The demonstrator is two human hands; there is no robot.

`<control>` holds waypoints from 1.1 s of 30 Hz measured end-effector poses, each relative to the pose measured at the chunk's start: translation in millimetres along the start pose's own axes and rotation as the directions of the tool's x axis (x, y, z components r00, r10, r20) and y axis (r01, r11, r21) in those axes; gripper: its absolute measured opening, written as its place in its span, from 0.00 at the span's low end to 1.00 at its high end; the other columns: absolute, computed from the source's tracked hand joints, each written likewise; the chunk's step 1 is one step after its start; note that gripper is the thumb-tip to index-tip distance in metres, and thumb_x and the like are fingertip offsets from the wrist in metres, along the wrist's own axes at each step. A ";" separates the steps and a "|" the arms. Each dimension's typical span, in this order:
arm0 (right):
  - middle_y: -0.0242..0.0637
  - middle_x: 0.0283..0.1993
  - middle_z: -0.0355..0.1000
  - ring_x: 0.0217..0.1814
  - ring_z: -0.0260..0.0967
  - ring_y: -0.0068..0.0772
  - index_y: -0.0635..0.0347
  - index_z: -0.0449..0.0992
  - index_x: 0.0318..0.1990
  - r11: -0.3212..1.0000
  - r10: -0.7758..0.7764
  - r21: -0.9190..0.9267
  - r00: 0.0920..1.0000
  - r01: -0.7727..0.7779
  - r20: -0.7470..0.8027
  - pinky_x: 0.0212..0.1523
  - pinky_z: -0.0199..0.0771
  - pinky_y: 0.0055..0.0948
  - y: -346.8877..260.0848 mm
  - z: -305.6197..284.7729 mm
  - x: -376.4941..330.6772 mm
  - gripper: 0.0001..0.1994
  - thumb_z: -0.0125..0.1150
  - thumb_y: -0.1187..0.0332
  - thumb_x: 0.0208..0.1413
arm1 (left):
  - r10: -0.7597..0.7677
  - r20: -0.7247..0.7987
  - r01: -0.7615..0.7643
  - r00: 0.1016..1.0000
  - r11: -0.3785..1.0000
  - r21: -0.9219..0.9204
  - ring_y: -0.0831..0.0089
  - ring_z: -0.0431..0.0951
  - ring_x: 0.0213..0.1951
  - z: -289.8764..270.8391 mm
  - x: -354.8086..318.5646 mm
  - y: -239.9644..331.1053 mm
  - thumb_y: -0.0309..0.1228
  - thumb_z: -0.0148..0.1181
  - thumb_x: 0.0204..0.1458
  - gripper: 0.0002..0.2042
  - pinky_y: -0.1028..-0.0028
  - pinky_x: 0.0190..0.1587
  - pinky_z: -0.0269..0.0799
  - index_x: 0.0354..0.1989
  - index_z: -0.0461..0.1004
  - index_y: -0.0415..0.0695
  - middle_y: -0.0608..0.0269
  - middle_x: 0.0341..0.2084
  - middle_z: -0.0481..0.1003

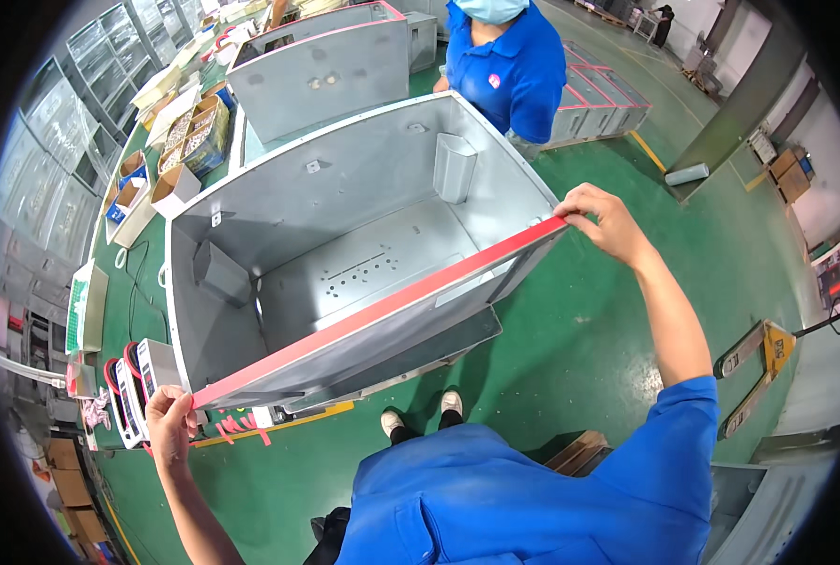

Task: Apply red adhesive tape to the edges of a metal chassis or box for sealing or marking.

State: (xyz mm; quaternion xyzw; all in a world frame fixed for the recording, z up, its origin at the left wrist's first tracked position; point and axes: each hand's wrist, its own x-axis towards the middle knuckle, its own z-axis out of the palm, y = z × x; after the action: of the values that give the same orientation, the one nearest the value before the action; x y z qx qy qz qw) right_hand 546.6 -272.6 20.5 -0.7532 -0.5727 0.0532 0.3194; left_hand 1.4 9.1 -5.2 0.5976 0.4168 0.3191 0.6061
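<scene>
A large grey metal cabinet box (401, 247) lies open side up in front of me, with holes and a slot in its floor and angled brackets inside. Along its near rim runs a straight strip of red tape (373, 309). At the strip's left end, by the box's near left corner, my left hand (168, 421) is closed with thumb and fingers pinching the tape. My right hand (610, 222) pinches the other end at the near right corner. Whether the tape is stuck down along its whole length, I cannot tell.
Across the box stands a person in a blue shirt (514, 71). Another grey box (321, 80) with red edges sits farther back. Cartons of small parts (194, 137) and red-rimmed devices (128, 395) line the left. A pallet truck (759, 363) stands on the green floor at right.
</scene>
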 end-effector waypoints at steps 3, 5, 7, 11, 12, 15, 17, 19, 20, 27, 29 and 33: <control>0.32 0.32 0.68 0.33 0.66 0.28 0.60 0.75 0.31 0.999 0.029 0.032 0.999 -0.030 0.028 0.35 0.65 0.24 4.6 -2.9 3.8 0.06 0.56 0.78 0.44 | -0.008 0.000 0.008 1.000 1.000 -0.012 0.84 0.65 0.11 -2.3 0.9 -1.5 0.20 0.55 0.45 0.05 0.86 0.09 0.57 0.21 0.66 0.41 0.67 0.18 0.67; 0.32 0.31 0.68 0.32 0.65 0.26 0.60 0.75 0.30 0.996 0.066 0.057 0.997 -0.069 0.051 0.34 0.65 0.23 6.9 -4.7 7.4 0.06 0.56 0.78 0.44 | -0.014 0.000 0.014 1.000 1.000 -0.021 0.84 0.65 0.11 -2.4 1.4 -2.0 0.20 0.55 0.45 0.05 0.86 0.09 0.57 0.21 0.66 0.41 0.67 0.18 0.67; 0.31 0.30 0.68 0.31 0.65 0.25 0.60 0.76 0.30 0.990 0.105 0.083 0.992 -0.111 0.073 0.34 0.64 0.23 8.0 -4.6 10.4 0.05 0.56 0.78 0.43 | -0.017 0.000 0.017 1.000 0.999 -0.029 0.84 0.65 0.11 -2.6 1.1 -2.1 0.20 0.55 0.44 0.05 0.86 0.09 0.57 0.22 0.67 0.41 0.67 0.17 0.67; 0.31 0.30 0.68 0.31 0.65 0.23 0.60 0.76 0.29 0.985 0.129 0.104 0.986 -0.141 0.109 0.34 0.64 0.22 6.5 -6.8 14.7 0.05 0.56 0.78 0.43 | -0.035 -0.018 0.035 0.999 0.999 -0.035 0.83 0.65 0.11 -2.2 1.2 -1.7 0.20 0.55 0.44 0.05 0.86 0.09 0.57 0.21 0.67 0.40 0.67 0.17 0.67; 0.31 0.30 0.68 0.32 0.64 0.23 0.60 0.76 0.29 0.985 0.129 0.103 0.985 -0.141 0.118 0.34 0.63 0.22 7.9 -7.2 14.2 0.05 0.56 0.78 0.43 | -0.027 -0.022 0.026 0.999 0.999 -0.019 0.83 0.65 0.11 -1.6 1.2 -1.8 0.20 0.55 0.44 0.05 0.86 0.08 0.56 0.21 0.66 0.40 0.67 0.17 0.66; 0.30 0.30 0.68 0.32 0.64 0.23 0.60 0.76 0.29 0.981 0.149 0.107 0.980 -0.164 0.131 0.34 0.63 0.21 7.6 -7.2 14.1 0.05 0.55 0.79 0.43 | -0.017 -0.037 0.017 0.999 1.000 0.003 0.83 0.65 0.11 1.5 0.0 0.6 0.21 0.55 0.44 0.05 0.86 0.08 0.56 0.20 0.66 0.41 0.67 0.17 0.66; 0.31 0.30 0.68 0.32 0.64 0.23 0.60 0.76 0.29 0.978 0.167 0.104 0.978 -0.180 0.124 0.34 0.63 0.22 7.5 -7.7 13.6 0.05 0.56 0.78 0.43 | -0.024 -0.047 0.024 0.999 1.000 0.004 0.83 0.65 0.11 3.1 0.1 0.7 0.21 0.56 0.44 0.05 0.86 0.08 0.56 0.21 0.66 0.41 0.67 0.17 0.66; 0.31 0.30 0.68 0.31 0.65 0.23 0.60 0.75 0.29 0.977 0.181 0.095 0.977 -0.192 0.115 0.34 0.64 0.22 7.2 -6.6 13.8 0.05 0.56 0.78 0.43 | -0.028 -0.048 0.027 0.998 1.000 -0.003 0.84 0.65 0.11 1.1 -1.7 0.7 0.22 0.56 0.44 0.05 0.86 0.08 0.56 0.21 0.66 0.41 0.68 0.16 0.66; 0.31 0.30 0.68 0.31 0.65 0.23 0.60 0.75 0.30 0.973 0.194 0.108 0.976 -0.205 0.102 0.34 0.64 0.21 6.1 -6.8 14.3 0.06 0.56 0.78 0.43 | -0.024 -0.041 0.023 0.999 1.000 -0.012 0.84 0.64 0.11 1.2 -0.7 0.8 0.22 0.56 0.45 0.05 0.86 0.08 0.56 0.21 0.66 0.41 0.68 0.16 0.66; 0.30 0.33 0.68 0.34 0.65 0.18 0.63 0.73 0.36 0.868 0.379 0.300 0.918 -0.396 0.117 0.37 0.65 0.18 8.7 -1.1 14.4 0.09 0.57 0.76 0.43 | -0.028 -0.083 0.033 0.996 0.998 0.056 0.83 0.63 0.10 8.2 -4.4 2.4 0.23 0.53 0.46 0.04 0.86 0.09 0.53 0.22 0.66 0.40 0.67 0.10 0.66; 0.29 0.33 0.67 0.34 0.64 0.18 0.61 0.73 0.36 0.822 0.399 0.382 0.906 -0.423 0.143 0.37 0.65 0.18 16.0 -1.5 10.7 0.10 0.58 0.74 0.43 | -0.034 -0.073 0.042 0.997 0.992 0.120 0.82 0.63 0.10 10.2 -1.7 6.0 0.22 0.53 0.45 0.04 0.85 0.10 0.54 0.22 0.66 0.39 0.67 0.11 0.66; 0.27 0.33 0.66 0.35 0.62 0.17 0.58 0.69 0.40 0.658 0.510 0.550 0.842 -0.515 0.177 0.37 0.63 0.19 18.6 9.0 9.4 0.12 0.58 0.70 0.46 | -0.053 -0.121 0.068 0.991 0.990 0.122 0.81 0.64 0.11 9.2 -4.7 7.4 0.22 0.54 0.45 0.03 0.84 0.10 0.54 0.23 0.66 0.39 0.66 0.12 0.67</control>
State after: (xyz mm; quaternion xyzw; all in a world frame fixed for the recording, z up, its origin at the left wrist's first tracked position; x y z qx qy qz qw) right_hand 561.2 -263.0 6.1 -0.7498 -0.2945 0.3147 0.5020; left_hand 8.3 1.4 2.1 0.6017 0.4890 0.3083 0.5512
